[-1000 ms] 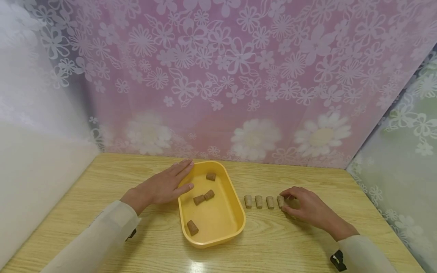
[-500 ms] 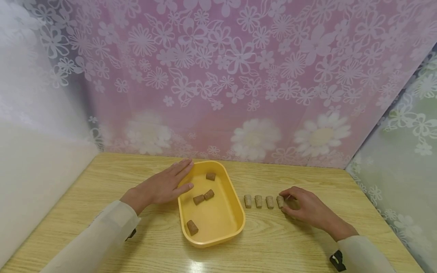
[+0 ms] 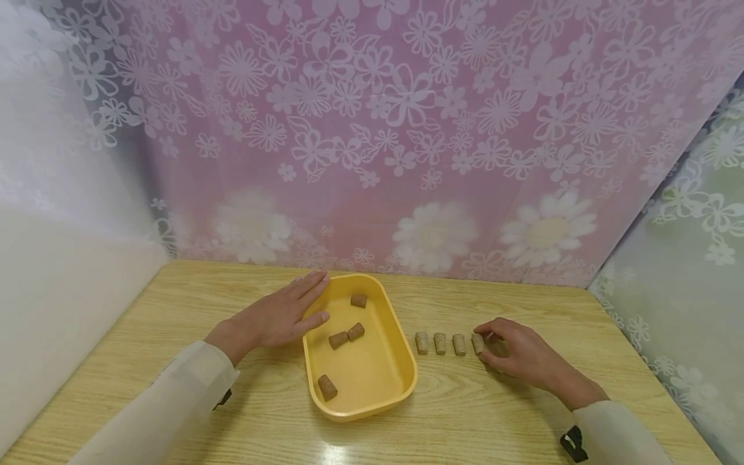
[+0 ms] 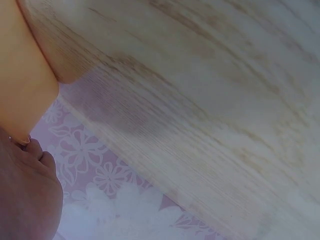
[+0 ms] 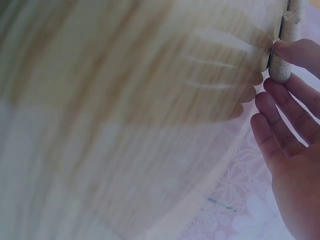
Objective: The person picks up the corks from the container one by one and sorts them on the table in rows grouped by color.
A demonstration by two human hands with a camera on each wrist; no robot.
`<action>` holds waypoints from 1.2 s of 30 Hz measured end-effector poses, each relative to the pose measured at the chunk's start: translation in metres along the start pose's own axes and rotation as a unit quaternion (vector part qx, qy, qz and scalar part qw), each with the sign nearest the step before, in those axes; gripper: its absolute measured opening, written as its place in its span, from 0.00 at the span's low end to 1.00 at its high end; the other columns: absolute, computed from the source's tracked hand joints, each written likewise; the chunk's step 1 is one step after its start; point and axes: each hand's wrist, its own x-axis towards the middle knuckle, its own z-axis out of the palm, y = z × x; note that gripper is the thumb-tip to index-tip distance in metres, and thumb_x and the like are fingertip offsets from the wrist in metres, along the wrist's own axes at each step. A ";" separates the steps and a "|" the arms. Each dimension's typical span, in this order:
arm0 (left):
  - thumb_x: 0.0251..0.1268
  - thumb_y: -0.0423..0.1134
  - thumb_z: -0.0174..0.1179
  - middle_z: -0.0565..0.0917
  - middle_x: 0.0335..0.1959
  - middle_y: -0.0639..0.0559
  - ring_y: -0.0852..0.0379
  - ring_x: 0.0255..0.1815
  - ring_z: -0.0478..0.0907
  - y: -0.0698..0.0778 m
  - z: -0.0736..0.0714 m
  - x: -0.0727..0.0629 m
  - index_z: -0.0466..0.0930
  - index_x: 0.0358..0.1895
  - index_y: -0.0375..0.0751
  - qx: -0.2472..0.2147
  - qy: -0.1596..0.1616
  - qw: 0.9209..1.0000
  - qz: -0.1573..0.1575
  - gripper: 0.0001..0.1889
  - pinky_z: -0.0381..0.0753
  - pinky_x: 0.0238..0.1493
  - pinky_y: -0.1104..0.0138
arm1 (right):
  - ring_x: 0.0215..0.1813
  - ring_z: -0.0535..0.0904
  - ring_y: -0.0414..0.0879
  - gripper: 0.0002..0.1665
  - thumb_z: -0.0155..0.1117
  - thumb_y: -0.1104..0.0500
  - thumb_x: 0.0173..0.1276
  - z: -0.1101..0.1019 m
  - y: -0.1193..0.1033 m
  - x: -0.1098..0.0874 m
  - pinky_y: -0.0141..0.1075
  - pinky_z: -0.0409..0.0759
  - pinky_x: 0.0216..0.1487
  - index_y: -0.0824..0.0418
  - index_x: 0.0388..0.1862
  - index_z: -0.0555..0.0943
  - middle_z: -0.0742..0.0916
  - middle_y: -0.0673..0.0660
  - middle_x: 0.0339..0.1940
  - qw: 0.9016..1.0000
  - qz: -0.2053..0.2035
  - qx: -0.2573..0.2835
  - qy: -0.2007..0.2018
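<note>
My left hand (image 3: 276,316) lies with straight fingers along the left rim of a yellow plastic tub (image 3: 372,371), its thumb reaching over the edge. Inside the tub are several brown corks, among them one at the far end (image 3: 358,301) and one in the near left corner (image 3: 327,387). To the right of the tub, several paler corks form a row on the table. With thumb and finger at its two ends, my right hand (image 3: 526,354) pinches the rightmost cork (image 3: 478,343). The right wrist view shows this speckled cork (image 5: 280,70) between thumb and fingertips.
The tub and corks are on a wood-grain table (image 3: 453,413). Behind it hangs a pink floral curtain (image 3: 360,161); a white panel (image 3: 75,290) closes the left side and a floral sheet (image 3: 686,310) the right. The row's leftmost cork (image 3: 422,343) lies close to the tub.
</note>
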 end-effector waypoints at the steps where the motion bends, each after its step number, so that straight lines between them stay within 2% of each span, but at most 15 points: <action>1: 0.89 0.68 0.38 0.42 0.93 0.44 0.42 0.94 0.42 0.000 0.000 0.000 0.42 0.92 0.41 0.000 0.000 1.000 0.000 0.45 0.47 0.92 0.44 | 0.54 0.87 0.51 0.23 0.78 0.55 0.74 0.000 0.000 0.000 0.45 0.90 0.52 0.57 0.64 0.85 0.89 0.52 0.59 1.000 -0.002 0.000 0.000; 19: 0.88 0.69 0.38 0.40 0.94 0.46 0.42 0.94 0.41 0.001 0.002 0.004 0.41 0.92 0.43 -0.004 -0.006 1.000 -0.004 0.45 0.47 0.92 0.44 | 0.54 0.87 0.50 0.27 0.80 0.52 0.73 0.000 0.001 -0.002 0.44 0.90 0.50 0.58 0.66 0.85 0.89 0.52 0.58 1.000 -0.003 -0.011 -0.001; 26: 0.89 0.69 0.38 0.41 0.93 0.45 0.42 0.94 0.40 0.003 0.002 0.006 0.41 0.92 0.43 -0.007 -0.009 1.000 0.004 0.45 0.48 0.91 0.42 | 0.54 0.87 0.51 0.29 0.80 0.47 0.72 0.001 0.002 -0.008 0.45 0.90 0.51 0.58 0.67 0.85 0.89 0.52 0.59 1.000 0.004 -0.019 0.016; 31: 0.89 0.67 0.39 0.42 0.93 0.44 0.40 0.93 0.42 0.000 0.001 0.004 0.42 0.92 0.43 0.004 -0.008 1.000 0.003 0.44 0.49 0.91 0.41 | 0.55 0.87 0.52 0.30 0.77 0.44 0.74 0.000 0.000 -0.009 0.49 0.90 0.50 0.57 0.67 0.85 0.89 0.52 0.61 0.999 0.002 -0.021 0.032; 36: 0.89 0.66 0.41 0.42 0.93 0.44 0.39 0.93 0.43 -0.002 -0.003 -0.001 0.43 0.92 0.43 0.006 -0.004 1.000 0.000 0.43 0.51 0.90 0.40 | 0.57 0.87 0.54 0.27 0.76 0.46 0.76 -0.006 -0.010 -0.004 0.54 0.89 0.50 0.56 0.67 0.85 0.88 0.53 0.62 0.998 -0.006 -0.014 0.060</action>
